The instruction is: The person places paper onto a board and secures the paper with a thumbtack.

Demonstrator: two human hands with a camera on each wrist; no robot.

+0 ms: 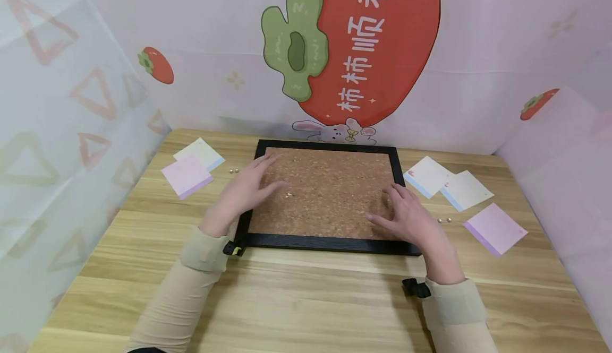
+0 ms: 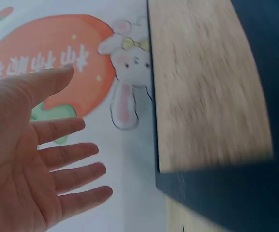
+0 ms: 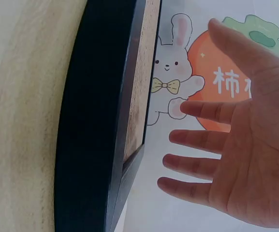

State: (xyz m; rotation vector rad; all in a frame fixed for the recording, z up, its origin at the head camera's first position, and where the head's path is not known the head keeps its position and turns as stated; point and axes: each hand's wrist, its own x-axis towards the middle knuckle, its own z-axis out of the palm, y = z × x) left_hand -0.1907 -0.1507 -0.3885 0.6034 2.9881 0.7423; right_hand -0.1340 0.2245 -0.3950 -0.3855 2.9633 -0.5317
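A cork board in a black frame lies on the wooden table. My left hand is over the board's left edge, its straight, spread fingers holding nothing. Over the right edge is my right hand, with nothing in it; its fingers look extended in the right wrist view. Both wrist views show the palms apart from the board's surface. A tiny pale speck sits on the cork near my left thumb, too small to identify.
Left of the board are a pale sticky note, a pink one and two small beads or pins. To the right lie two overlapping white notes, a pink note and two similar beads. A printed cloth hangs behind.
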